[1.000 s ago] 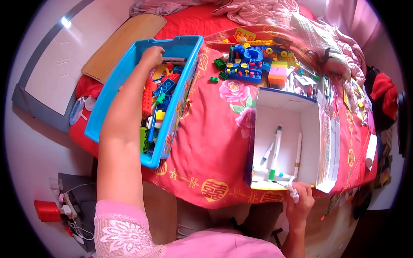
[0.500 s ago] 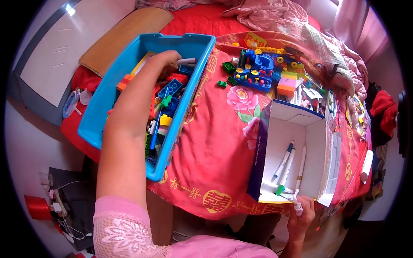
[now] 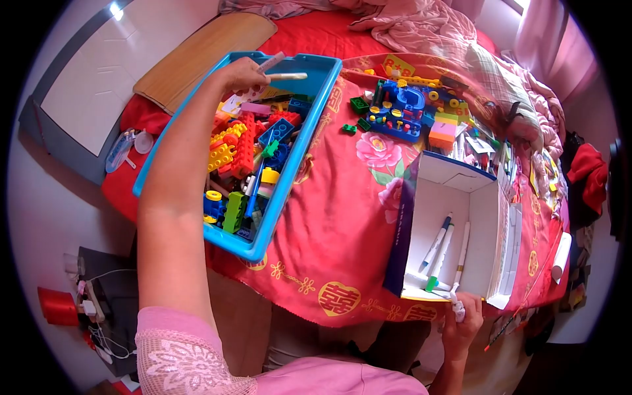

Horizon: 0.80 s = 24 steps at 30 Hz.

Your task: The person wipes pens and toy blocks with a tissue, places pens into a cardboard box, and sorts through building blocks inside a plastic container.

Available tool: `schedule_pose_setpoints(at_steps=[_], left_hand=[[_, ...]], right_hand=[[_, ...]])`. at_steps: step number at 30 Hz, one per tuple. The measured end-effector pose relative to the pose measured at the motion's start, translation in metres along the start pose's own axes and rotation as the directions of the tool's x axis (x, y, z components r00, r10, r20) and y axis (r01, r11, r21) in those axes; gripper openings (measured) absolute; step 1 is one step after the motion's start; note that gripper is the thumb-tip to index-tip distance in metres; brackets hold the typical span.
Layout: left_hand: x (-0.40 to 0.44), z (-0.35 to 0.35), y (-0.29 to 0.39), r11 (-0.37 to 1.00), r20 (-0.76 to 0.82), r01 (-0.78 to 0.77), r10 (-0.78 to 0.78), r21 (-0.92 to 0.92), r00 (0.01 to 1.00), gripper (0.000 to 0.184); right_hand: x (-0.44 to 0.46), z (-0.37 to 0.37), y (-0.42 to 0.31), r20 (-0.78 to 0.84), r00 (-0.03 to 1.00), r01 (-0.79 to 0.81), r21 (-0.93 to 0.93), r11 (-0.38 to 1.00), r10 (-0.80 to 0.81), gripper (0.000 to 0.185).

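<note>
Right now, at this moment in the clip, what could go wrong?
Two risks, as I judge it. The left hand has two pens jutting out over the blue bin; one might slip and drop among the toy bricks. The white-lined box sits near the front edge of the red cover, with the right hand at its near rim, so a tug could tip it.

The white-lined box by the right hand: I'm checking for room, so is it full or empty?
Neither: the box holds a few markers, but much of its white inside is bare.
</note>
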<state>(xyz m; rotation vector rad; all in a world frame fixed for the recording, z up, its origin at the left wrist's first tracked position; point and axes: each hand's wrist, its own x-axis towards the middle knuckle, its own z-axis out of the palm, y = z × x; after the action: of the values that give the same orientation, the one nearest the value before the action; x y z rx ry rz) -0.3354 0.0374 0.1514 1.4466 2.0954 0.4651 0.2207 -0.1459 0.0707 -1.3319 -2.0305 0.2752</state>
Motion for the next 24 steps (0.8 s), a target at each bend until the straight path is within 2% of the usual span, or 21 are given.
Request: schedule_pose_setpoints(at_steps=[2, 5, 6, 8, 9, 10, 11, 13, 16, 19, 20, 23, 24], left_hand=[[-0.002, -0.002, 0.005, 0.995, -0.065, 0.024, -0.03, -0.093, 0.997, 0.023], [-0.01, -0.002, 0.021, 0.842, -0.006, -0.051, 0.056, -0.536, 0.998, 0.021], [-0.024, -0.001, 0.042, 0.81, 0.001, -0.074, 0.091, -0.582, 0.996, 0.021], [-0.053, 0.014, 0.079, 0.65, 0.092, -0.092, 0.244, -0.754, 0.965, 0.024], [-0.065, 0.024, 0.092, 0.587, 0.184, -0.059, 0.346, -0.808, 0.92, 0.028], [-0.078, 0.038, 0.107, 0.553, 0.203, -0.061, 0.404, -0.831, 0.892, 0.031], [-0.093, 0.049, 0.12, 0.497, 0.292, 0.035, 0.451, -0.867, 0.843, 0.032], [-0.111, 0.076, 0.135, 0.429, 0.366, 0.129, 0.534, -0.894, 0.762, 0.033], [-0.128, 0.109, 0.15, 0.284, 0.402, 0.288, 0.567, -0.915, 0.719, 0.034], [-0.145, 0.131, 0.162, 0.233, 0.423, 0.354, 0.552, -0.906, 0.718, 0.035], [-0.148, 0.137, 0.164, 0.192, 0.431, 0.399, 0.583, -0.897, 0.689, 0.04], [-0.166, 0.154, 0.174, 0.203, 0.435, 0.392, 0.56, -0.897, 0.705, 0.039], [-0.176, 0.158, 0.182, 0.214, 0.443, 0.39, 0.506, -0.896, 0.74, 0.037]], right_hand=[[0.0, 0.0, 0.0, -0.005, 1.0, -0.006, 0.003, 1.0, 0.006, 0.016], [0.001, 0.0, 0.0, -0.003, 1.0, -0.002, 0.001, 1.0, 0.002, 0.017], [0.002, 0.0, 0.001, -0.004, 1.0, 0.001, -0.001, 1.0, -0.001, 0.017], [0.003, -0.002, 0.0, 0.012, 1.0, 0.01, 0.001, 1.0, -0.01, 0.017], [0.003, -0.002, 0.0, 0.009, 1.0, 0.009, -0.002, 1.0, -0.009, 0.017], [0.002, -0.003, 0.0, 0.008, 1.0, -0.009, 0.016, 1.0, 0.008, 0.016], [0.001, -0.003, -0.001, 0.005, 1.0, -0.029, 0.033, 0.999, 0.028, 0.015], [0.0, -0.004, 0.0, -0.001, 0.999, -0.045, 0.064, 0.997, 0.045, 0.015], [0.0, -0.006, 0.003, -0.016, 0.999, -0.026, 0.081, 0.996, 0.028, 0.016], [0.001, -0.006, 0.004, -0.038, 0.999, -0.004, 0.083, 0.997, 0.007, 0.016], [0.001, -0.007, 0.004, -0.042, 0.999, -0.001, 0.082, 0.997, 0.004, 0.015], [-0.001, -0.008, 0.006, -0.047, 0.999, 0.001, 0.094, 0.996, 0.003, 0.016], [-0.001, -0.008, 0.006, -0.052, 0.999, 0.003, 0.102, 0.995, 0.002, 0.016]])
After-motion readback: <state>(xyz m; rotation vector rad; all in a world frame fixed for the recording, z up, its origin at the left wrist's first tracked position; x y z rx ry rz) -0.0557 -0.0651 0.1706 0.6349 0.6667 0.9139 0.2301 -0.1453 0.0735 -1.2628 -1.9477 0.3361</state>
